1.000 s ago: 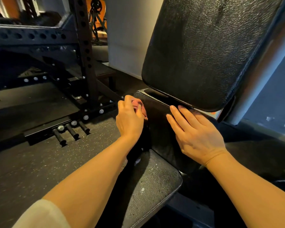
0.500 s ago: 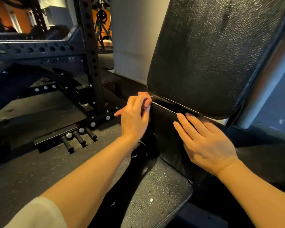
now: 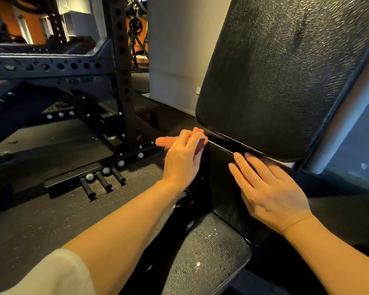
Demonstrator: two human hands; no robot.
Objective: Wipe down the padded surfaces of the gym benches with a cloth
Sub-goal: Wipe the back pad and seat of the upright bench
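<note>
The black bench has an upright backrest pad (image 3: 285, 71), a smaller sloped pad (image 3: 222, 177) beneath it and a worn seat pad (image 3: 205, 258) nearest me. My left hand (image 3: 182, 160) holds a reddish cloth (image 3: 200, 145) against the top left corner of the sloped pad, just under the backrest's lower edge; its thumb sticks out to the left. Only a small patch of the cloth shows under the fingers. My right hand (image 3: 271, 192) lies flat on the sloped pad with straight fingers pointing up toward the gap.
A black perforated rack upright (image 3: 121, 71) and its crossbeam (image 3: 41, 67) stand to the left. Three short pegs (image 3: 103, 184) jut from the rack's base onto the speckled rubber floor (image 3: 41, 220). A white wall (image 3: 175, 50) rises behind.
My left hand has slid with the cloth up the sloped pad's left edge to its top corner, and its thumb has spread out. My right hand has stayed flat on the pad.
</note>
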